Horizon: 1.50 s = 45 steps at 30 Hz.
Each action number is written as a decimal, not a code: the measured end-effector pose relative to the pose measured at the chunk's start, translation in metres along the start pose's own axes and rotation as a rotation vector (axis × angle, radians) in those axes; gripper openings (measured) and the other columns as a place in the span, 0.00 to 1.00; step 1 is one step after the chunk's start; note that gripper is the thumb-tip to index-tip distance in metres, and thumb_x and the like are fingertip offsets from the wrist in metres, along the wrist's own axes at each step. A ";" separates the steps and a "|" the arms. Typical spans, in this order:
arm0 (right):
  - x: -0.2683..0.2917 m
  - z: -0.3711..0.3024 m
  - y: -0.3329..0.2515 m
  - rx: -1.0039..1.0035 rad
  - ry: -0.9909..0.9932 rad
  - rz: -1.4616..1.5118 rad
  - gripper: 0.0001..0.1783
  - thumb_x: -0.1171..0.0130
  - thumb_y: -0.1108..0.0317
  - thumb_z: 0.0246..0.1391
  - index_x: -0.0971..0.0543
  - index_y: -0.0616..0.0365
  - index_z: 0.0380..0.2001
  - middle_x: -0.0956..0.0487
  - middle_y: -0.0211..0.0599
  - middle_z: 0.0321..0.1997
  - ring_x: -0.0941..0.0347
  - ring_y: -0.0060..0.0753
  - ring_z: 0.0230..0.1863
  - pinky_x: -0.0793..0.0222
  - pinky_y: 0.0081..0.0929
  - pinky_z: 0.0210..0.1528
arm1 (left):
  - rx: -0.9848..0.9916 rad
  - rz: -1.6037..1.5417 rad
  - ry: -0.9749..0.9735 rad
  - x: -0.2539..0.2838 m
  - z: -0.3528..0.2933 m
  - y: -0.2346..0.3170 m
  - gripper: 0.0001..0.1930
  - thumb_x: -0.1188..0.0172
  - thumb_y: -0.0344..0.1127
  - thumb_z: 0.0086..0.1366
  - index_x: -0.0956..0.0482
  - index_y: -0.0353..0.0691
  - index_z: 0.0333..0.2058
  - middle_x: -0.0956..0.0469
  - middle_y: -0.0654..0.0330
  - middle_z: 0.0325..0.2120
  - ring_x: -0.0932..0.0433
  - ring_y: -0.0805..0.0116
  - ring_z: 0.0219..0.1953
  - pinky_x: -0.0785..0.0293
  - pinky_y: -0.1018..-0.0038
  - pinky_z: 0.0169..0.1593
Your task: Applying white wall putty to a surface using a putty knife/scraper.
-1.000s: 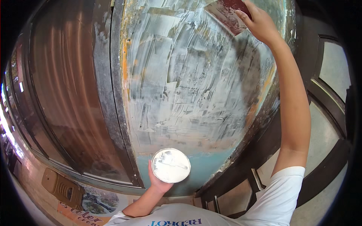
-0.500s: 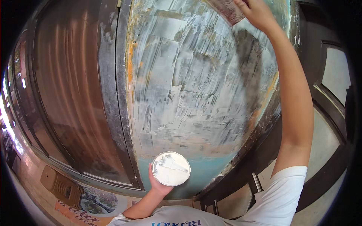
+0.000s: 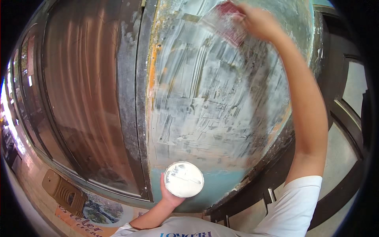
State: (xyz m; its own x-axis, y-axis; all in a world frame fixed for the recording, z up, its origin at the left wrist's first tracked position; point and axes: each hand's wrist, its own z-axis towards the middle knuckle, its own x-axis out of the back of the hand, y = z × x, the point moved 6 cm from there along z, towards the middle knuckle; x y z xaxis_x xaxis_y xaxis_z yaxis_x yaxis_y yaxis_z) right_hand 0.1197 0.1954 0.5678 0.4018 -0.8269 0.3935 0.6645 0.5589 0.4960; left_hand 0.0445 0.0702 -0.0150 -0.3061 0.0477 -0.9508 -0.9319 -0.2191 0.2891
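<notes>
My left hand (image 3: 170, 194) is closed around the side of a round tub (image 3: 184, 179) of white putty, held low in front of the wall. A greyish smear crosses the putty's surface. My right arm reaches up to the top of the view, where my right hand (image 3: 258, 21), blurred by motion, grips a flat dark red spreader (image 3: 231, 24). White putty coats part of the spreader, and its blade lies against or very close to the wall (image 3: 213, 106). Streaky white and grey putty covers most of that wall, with bare turquoise paint along its bottom.
Left of the wall is a dark-framed glass panel (image 3: 83, 94) with a brownish curtain behind it. Dark wooden panelling (image 3: 335, 91) stands on the right. On the floor at lower left lie a brown plastic stool (image 3: 63, 191) and a printed orange banner (image 3: 100, 215).
My right hand has brought the spreader down and to the left across the upper wall. The tub stays in my left hand. The whole view has shifted slightly.
</notes>
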 end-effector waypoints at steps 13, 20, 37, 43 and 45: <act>-0.030 0.003 -0.129 0.408 -0.200 0.016 0.22 0.49 0.47 0.68 0.24 0.51 0.53 0.17 0.46 0.42 0.20 0.52 0.43 0.25 0.45 0.44 | -0.037 0.061 0.034 0.005 -0.007 0.042 0.43 0.68 0.75 0.65 0.37 0.55 0.69 0.37 0.59 0.69 0.38 0.46 0.69 0.43 0.43 0.69; 0.028 0.043 0.084 -0.142 0.421 0.441 0.24 0.49 0.62 0.69 0.31 0.62 0.63 0.20 0.48 0.55 0.23 0.42 0.55 0.28 0.34 0.57 | 0.047 0.111 0.029 0.006 -0.021 0.054 0.42 0.66 0.75 0.65 0.36 0.56 0.69 0.37 0.60 0.69 0.38 0.47 0.69 0.43 0.43 0.69; 0.073 0.087 -0.042 -0.125 0.326 0.065 0.22 0.45 0.55 0.66 0.24 0.59 0.55 0.19 0.58 0.49 0.22 0.59 0.51 0.28 0.47 0.51 | 0.097 0.043 0.088 0.028 -0.042 0.093 0.41 0.62 0.75 0.65 0.33 0.56 0.67 0.34 0.60 0.67 0.35 0.47 0.67 0.41 0.45 0.68; 0.039 0.084 -0.021 -0.011 0.388 0.491 0.20 0.45 0.60 0.67 0.24 0.65 0.52 0.16 0.50 0.44 0.20 0.47 0.47 0.27 0.38 0.49 | 0.135 -0.002 0.045 0.030 -0.048 0.093 0.41 0.64 0.74 0.66 0.35 0.54 0.68 0.35 0.58 0.68 0.36 0.46 0.68 0.42 0.44 0.68; 0.051 0.072 -0.020 0.076 0.654 0.409 0.17 0.44 0.63 0.65 0.22 0.63 0.50 0.16 0.48 0.39 0.18 0.49 0.40 0.26 0.39 0.44 | 0.120 0.039 0.061 0.026 -0.047 0.093 0.41 0.64 0.74 0.66 0.35 0.54 0.68 0.36 0.58 0.68 0.36 0.46 0.68 0.41 0.44 0.68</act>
State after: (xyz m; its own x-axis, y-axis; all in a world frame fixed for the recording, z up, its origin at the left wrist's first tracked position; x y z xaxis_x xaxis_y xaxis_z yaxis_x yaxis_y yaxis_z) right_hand 0.0815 0.1464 0.6332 0.9119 -0.4091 0.0310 0.3478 0.8108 0.4708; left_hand -0.0411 0.0057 -0.0178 -0.3333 -0.0182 -0.9426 -0.9373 -0.1013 0.3334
